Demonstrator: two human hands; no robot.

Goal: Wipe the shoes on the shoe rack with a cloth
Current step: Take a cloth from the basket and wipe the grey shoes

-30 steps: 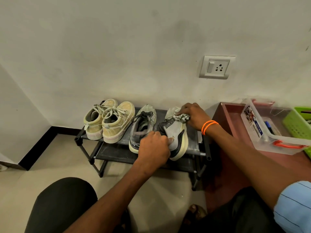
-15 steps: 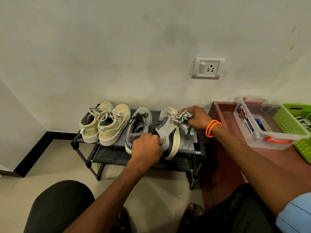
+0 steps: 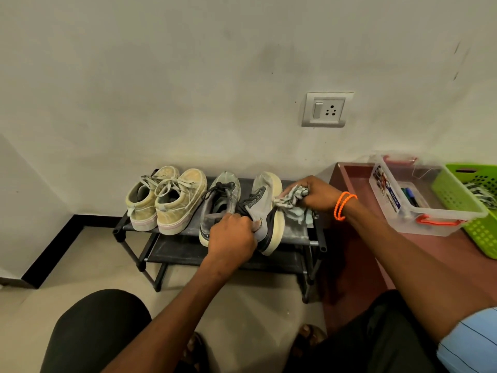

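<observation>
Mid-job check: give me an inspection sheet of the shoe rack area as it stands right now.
Surface: black rack, top shelf dusty.
Job's things: grey shoe tipped on its side; its mate upright; beige pair at the left; cloth against the tipped shoe.
Clutter: clear box and green basket on a red-brown top.
Hands: left hand grips the tipped shoe; right hand holds the cloth.
Cables: nothing seen.
Surroundings: wall socket, pale floor.
</observation>
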